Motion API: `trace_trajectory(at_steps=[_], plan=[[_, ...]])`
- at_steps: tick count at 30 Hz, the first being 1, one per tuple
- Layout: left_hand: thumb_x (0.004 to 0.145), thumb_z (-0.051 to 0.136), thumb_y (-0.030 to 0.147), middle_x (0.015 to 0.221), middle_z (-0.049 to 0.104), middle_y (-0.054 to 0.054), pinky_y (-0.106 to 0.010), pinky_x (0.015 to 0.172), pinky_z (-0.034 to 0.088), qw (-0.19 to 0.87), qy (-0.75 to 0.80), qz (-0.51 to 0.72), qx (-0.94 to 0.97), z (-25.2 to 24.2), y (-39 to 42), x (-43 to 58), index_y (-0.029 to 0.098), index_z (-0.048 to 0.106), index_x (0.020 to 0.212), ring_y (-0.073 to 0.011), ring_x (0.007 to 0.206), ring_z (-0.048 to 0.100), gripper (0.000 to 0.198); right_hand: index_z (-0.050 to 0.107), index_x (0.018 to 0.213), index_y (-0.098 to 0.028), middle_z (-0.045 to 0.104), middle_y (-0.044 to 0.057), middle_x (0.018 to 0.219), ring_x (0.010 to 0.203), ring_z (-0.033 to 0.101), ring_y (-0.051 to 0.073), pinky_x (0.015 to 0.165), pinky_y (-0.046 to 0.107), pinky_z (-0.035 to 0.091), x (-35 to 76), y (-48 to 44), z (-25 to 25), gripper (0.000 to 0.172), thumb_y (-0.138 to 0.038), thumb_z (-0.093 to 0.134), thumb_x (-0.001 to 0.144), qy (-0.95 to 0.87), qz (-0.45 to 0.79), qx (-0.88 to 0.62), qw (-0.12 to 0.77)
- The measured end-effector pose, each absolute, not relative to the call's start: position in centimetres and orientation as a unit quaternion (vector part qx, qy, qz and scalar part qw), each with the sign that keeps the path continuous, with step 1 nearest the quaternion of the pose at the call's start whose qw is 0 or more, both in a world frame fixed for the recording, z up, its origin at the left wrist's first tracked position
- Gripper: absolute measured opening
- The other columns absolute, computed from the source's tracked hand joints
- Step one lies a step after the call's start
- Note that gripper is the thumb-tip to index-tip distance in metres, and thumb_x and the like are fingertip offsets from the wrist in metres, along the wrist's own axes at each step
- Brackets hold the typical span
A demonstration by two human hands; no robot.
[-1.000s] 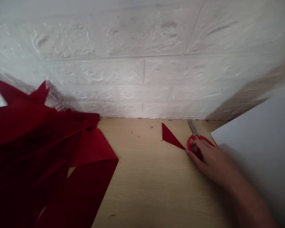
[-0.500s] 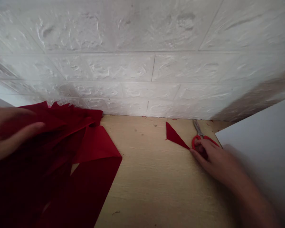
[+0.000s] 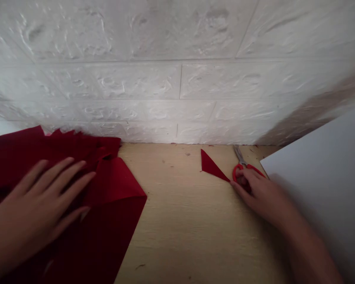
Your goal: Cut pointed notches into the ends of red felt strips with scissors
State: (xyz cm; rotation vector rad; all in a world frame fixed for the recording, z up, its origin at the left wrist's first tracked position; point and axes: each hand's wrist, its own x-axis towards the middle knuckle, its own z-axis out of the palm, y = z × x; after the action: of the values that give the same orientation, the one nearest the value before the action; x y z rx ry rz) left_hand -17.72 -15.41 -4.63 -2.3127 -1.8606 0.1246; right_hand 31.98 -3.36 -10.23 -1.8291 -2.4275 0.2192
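Dark red fabric point(image 3: 115, 232) lies in a rumpled heap over the left part of the table, one flap folded to a point. My left hand point(image 3: 47, 205) rests over it with fingers spread, palm down. At the right, my right hand point(image 3: 257, 189) has its fingers at the red handles of a pair of scissors point(image 3: 241, 158), whose blades point toward the wall. The thumb reaches the tip of a small red triangular scrap point(image 3: 211, 166) lying flat on the table. Part of the handles is hidden behind the fingers.
A white wall point(image 3: 154, 83) with a raised brick pattern stands along the back edge of the pale wooden table point(image 3: 171, 221). A white panel or sheet point(image 3: 319, 177) slants in at the right beside my forearm. Small red bits lie near the wall.
My left hand has come down and to the right from the heap's far left side, opening flat onto the fabric. The right hand stays at the scissors; the view has shifted slightly.
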Motion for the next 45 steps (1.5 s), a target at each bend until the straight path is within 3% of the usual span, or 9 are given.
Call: trace_trajectory(at_steps=[3, 7, 14, 18, 24, 30, 35, 41, 45], plan=[[0.089, 0.045, 0.014, 0.159, 0.041, -0.010, -0.055, 0.120, 0.029, 0.121, -0.521, 0.065, -0.842, -5.5, -15.7, -14.7, 0.024, 0.044, 0.149, -0.0338, 0.148, 0.035, 0.061, 0.051, 0.085, -0.023, 0.066, 0.011, 0.091, 0.068, 0.061, 0.024, 0.057, 0.034, 0.042, 31.8, -3.3, -10.0, 0.026, -0.047, 0.043, 0.092, -0.797, 0.072, -0.598, 0.043], [0.079, 0.036, -0.008, 0.119, 0.072, -0.012, -0.039, 0.088, 0.053, 0.122, -0.504, 0.162, -0.840, -8.5, -15.0, -12.7, 0.022, 0.066, 0.131, -0.0273, 0.106, 0.069, 0.067, 0.051, 0.085, -0.023, 0.066, 0.010, 0.091, 0.071, 0.062, 0.024, 0.059, 0.035, 0.043, 31.8, -3.4, -10.1, 0.024, -0.045, 0.044, 0.092, -0.799, 0.076, -0.596, 0.042], [0.086, 0.047, -0.001, 0.092, 0.069, -0.007, -0.031, 0.068, 0.048, 0.138, -0.377, 0.039, -0.915, -4.3, -10.1, -5.7, 0.018, 0.068, 0.095, -0.0200, 0.081, 0.064, 0.030, 0.058, 0.120, -0.018, 0.060, 0.018, 0.112, 0.089, 0.061, 0.030, 0.072, 0.043, 0.051, 29.5, -5.0, -9.2, 0.049, -0.058, 0.050, 0.092, -0.741, 0.012, -0.617, 0.265], [0.094, 0.047, 0.008, 0.086, 0.068, -0.004, -0.030, 0.069, 0.046, 0.234, -0.281, -0.128, -0.922, -0.7, -5.0, 1.8, 0.017, 0.066, 0.090, -0.0190, 0.082, 0.061, 0.021, 0.050, 0.138, -0.021, 0.062, 0.012, 0.108, 0.075, 0.060, 0.021, 0.063, 0.034, 0.054, 25.6, -7.2, -7.7, 0.069, -0.071, 0.051, 0.090, -0.764, 0.258, -0.447, 0.386], [0.098, 0.039, 0.006, 0.098, 0.069, -0.007, -0.036, 0.090, 0.047, 0.211, -0.295, -0.181, -0.914, -0.2, -0.1, 7.2, 0.017, 0.067, 0.100, -0.0228, 0.108, 0.060, 0.030, 0.069, 0.094, -0.022, 0.069, 0.004, 0.076, 0.066, 0.064, 0.020, 0.058, 0.030, 0.056, 23.8, -7.8, -8.2, 0.032, -0.052, 0.070, 0.084, -0.629, 0.460, -0.472, 0.412], [0.094, 0.061, 0.033, 0.156, 0.034, -0.021, -0.052, 0.111, 0.040, -0.096, -0.529, -0.291, -0.791, -4.3, -3.8, 5.2, 0.014, 0.026, 0.153, -0.0350, 0.142, 0.037, 0.072, 0.066, 0.072, -0.022, 0.071, 0.000, 0.076, 0.070, 0.066, 0.015, 0.060, 0.024, 0.055, 26.6, -5.2, -9.8, 0.026, -0.041, 0.082, 0.064, -0.376, 0.435, -0.536, 0.618], [0.088, 0.065, 0.050, 0.119, 0.065, -0.013, -0.040, 0.090, 0.053, -0.605, -0.509, -0.204, -0.578, -6.1, -7.3, 1.8, 0.017, 0.019, 0.155, -0.0227, 0.102, 0.066, 0.088, 0.070, 0.085, -0.026, 0.075, -0.003, 0.091, 0.085, 0.070, 0.013, 0.077, 0.024, 0.059, 26.7, -3.8, -9.4, 0.016, -0.029, 0.074, 0.071, -0.263, 0.387, -0.489, 0.736], [0.085, 0.067, 0.031, 0.104, 0.072, -0.003, -0.028, 0.075, 0.051, -0.642, -0.458, -0.122, -0.603, -4.6, -9.6, -0.3, 0.021, 0.065, 0.117, -0.0158, 0.085, 0.065, 0.034, 0.069, 0.091, -0.028, 0.076, -0.006, 0.094, 0.092, 0.072, 0.012, 0.085, 0.025, 0.060, 26.5, -3.7, -9.0, 0.014, -0.025, 0.059, 0.082, -0.234, 0.503, -0.454, 0.697], [0.094, 0.054, 0.029, 0.090, 0.072, -0.001, -0.026, 0.070, 0.052, -0.592, -0.468, -0.234, -0.613, -3.3, -8.8, 0.1, 0.019, 0.068, 0.099, -0.0152, 0.080, 0.066, 0.018, 0.069, 0.091, -0.027, 0.075, -0.002, 0.088, 0.084, 0.072, 0.015, 0.076, 0.028, 0.061, 26.7, -3.8, -8.8, 0.023, -0.040, 0.050, 0.090, -0.221, 0.553, -0.409, 0.692]])
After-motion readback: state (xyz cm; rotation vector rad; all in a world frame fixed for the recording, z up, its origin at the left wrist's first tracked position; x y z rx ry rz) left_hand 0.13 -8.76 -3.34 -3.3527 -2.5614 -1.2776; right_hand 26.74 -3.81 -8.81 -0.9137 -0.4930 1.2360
